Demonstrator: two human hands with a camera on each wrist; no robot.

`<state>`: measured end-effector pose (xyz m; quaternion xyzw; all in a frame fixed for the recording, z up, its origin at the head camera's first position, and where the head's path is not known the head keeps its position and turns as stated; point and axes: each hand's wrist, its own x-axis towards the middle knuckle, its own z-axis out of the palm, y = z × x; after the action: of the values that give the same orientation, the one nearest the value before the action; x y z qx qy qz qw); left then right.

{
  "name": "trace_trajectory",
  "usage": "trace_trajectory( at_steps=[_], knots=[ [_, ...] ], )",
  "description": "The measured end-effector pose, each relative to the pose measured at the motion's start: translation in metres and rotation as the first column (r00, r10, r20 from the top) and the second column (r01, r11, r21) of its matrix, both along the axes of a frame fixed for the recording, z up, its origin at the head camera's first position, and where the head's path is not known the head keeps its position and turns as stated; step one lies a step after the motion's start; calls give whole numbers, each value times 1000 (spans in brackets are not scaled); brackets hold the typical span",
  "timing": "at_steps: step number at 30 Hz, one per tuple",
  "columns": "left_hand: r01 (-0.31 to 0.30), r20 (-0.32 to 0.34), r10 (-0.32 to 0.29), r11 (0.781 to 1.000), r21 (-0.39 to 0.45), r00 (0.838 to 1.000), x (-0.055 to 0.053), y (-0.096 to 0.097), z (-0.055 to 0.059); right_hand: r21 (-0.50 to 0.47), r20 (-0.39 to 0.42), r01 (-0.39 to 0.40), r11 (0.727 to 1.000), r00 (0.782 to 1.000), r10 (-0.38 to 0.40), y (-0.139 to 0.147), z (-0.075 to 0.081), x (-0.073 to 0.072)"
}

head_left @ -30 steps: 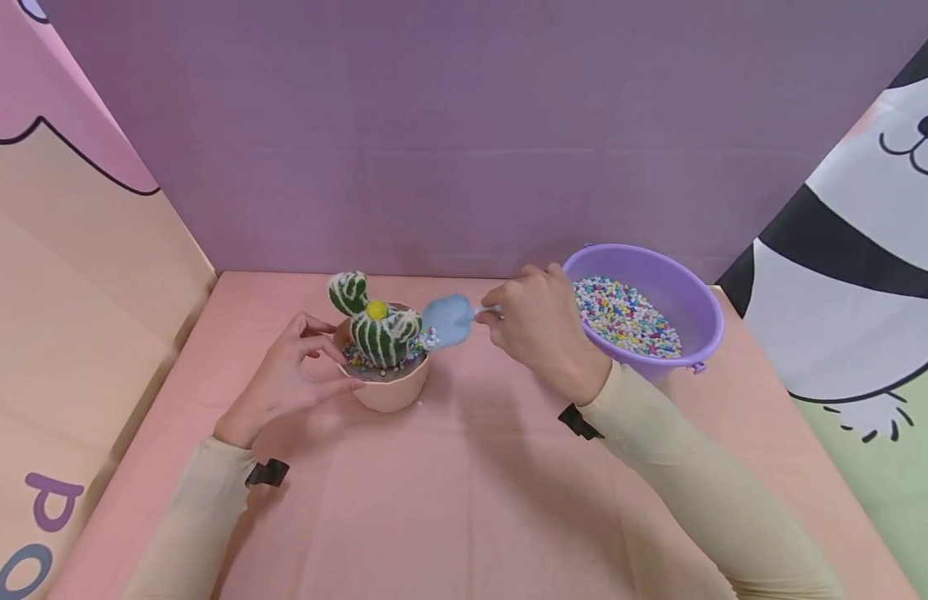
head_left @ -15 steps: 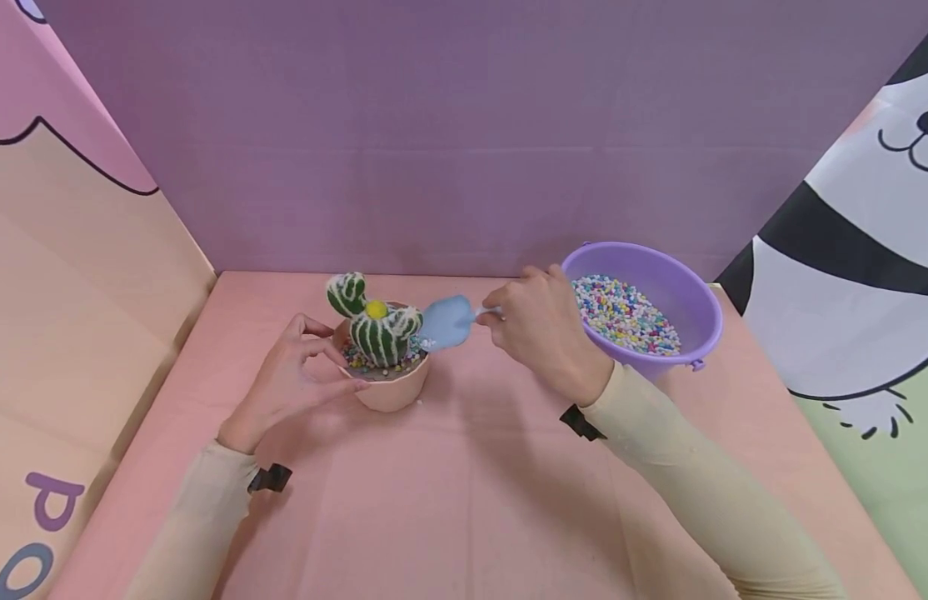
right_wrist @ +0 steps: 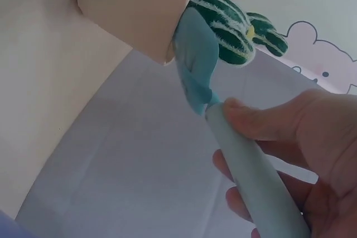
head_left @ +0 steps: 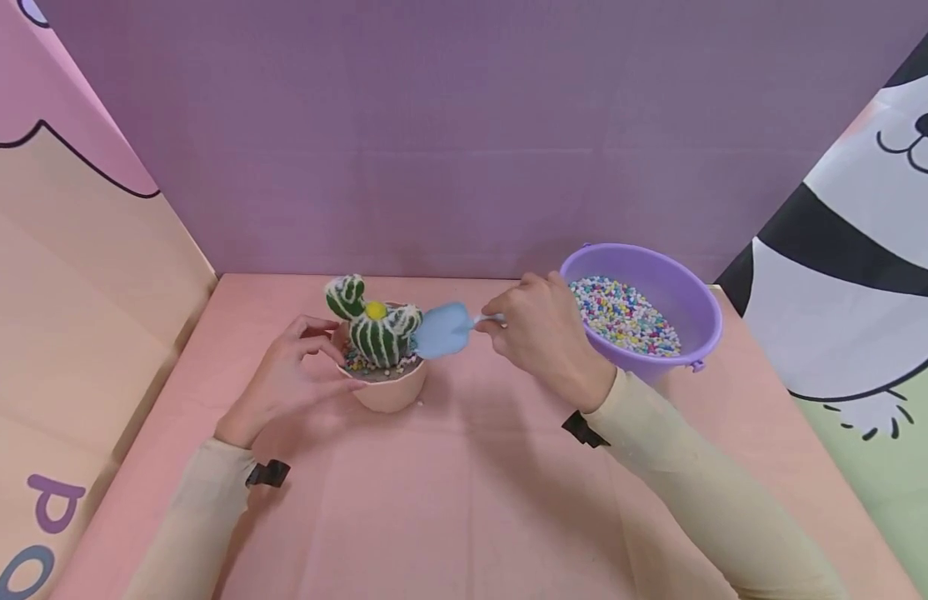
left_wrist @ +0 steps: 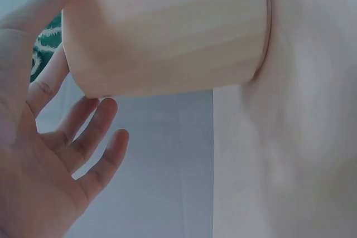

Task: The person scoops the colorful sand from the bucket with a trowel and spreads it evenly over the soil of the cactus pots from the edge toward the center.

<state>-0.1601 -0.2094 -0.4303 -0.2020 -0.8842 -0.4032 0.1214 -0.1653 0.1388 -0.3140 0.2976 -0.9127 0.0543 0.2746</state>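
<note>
A pinkish-beige flowerpot stands on the left part of the table with a green, white-striped toy cactus in it. Small coloured beads lie around the cactus base. My left hand holds the pot's rim at the left, thumb in front and fingers further back; the last fingers hang below the rim in the left wrist view. My right hand grips the handle of a light blue toy shovel. Its blade tilts down over the pot's right rim, tip beside the cactus.
A purple bucket partly filled with multicoloured beads stands behind and right of my right hand. One pale bead lies beside the pot on the pink tabletop. A purple backdrop rises behind the table.
The shovel blade has tipped further down toward the pot, and the beads at its tip have slid off beside the cactus. My left hand keeps its place on the rim.
</note>
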Motion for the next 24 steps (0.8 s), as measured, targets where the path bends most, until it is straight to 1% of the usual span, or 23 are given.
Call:
trace_trajectory(
  at_steps=[5, 10, 16, 21, 24],
  knots=[
    [-36, 54, 34, 999, 20, 998, 1, 4, 2, -18, 9, -2, 1000, 1000, 2, 2, -1, -1],
    [-60, 79, 58, 998, 29, 995, 2, 7, 3, -46, 28, 8, 999, 1000, -7, 4, -2, -1],
    [-59, 81, 58, 998, 9, 995, 3, 9, 4, -59, 0, 8, 998, 1000, -8, 6, -5, -3],
    [-60, 82, 59, 998, 10, 995, 3, 9, 4, -76, 2, 6, 997, 1000, -6, 9, -8, -5],
    [-59, 69, 58, 998, 16, 996, 4, 10, 4, -73, 13, 14, 997, 1000, -13, 11, -10, -5]
  ],
)
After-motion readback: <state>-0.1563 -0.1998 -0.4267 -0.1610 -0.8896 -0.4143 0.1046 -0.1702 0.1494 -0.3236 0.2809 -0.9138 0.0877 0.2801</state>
